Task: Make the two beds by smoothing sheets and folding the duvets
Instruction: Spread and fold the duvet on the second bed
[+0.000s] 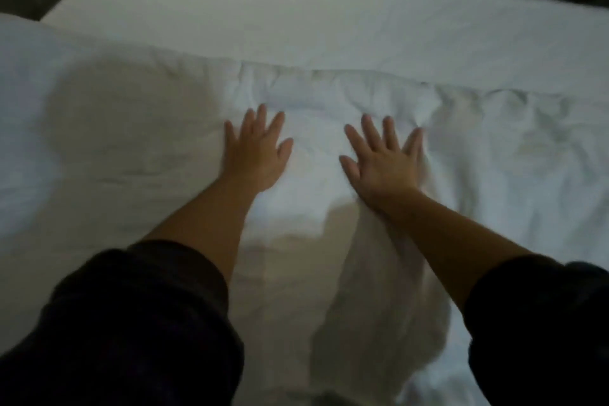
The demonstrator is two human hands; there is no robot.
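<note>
Neither grip holds anything: the left grip and the right grip both lie palm-down, fingers spread straight, pressed flat on the white duvet. Nearest the camera, a dark left sleeve and a dark right sleeve end partway along bare forearms that reach forward over the duvet. A long raised fold runs beneath the right forearm toward the near edge. The two grips rest side by side, apart, near the middle of the bed. Just past the fingertips the duvet's far edge lies bunched and wrinkled across the bed, with more creases to the right. Beyond it the smooth white sheet covers the mattress to its far side, where the surroundings are dark.
</note>
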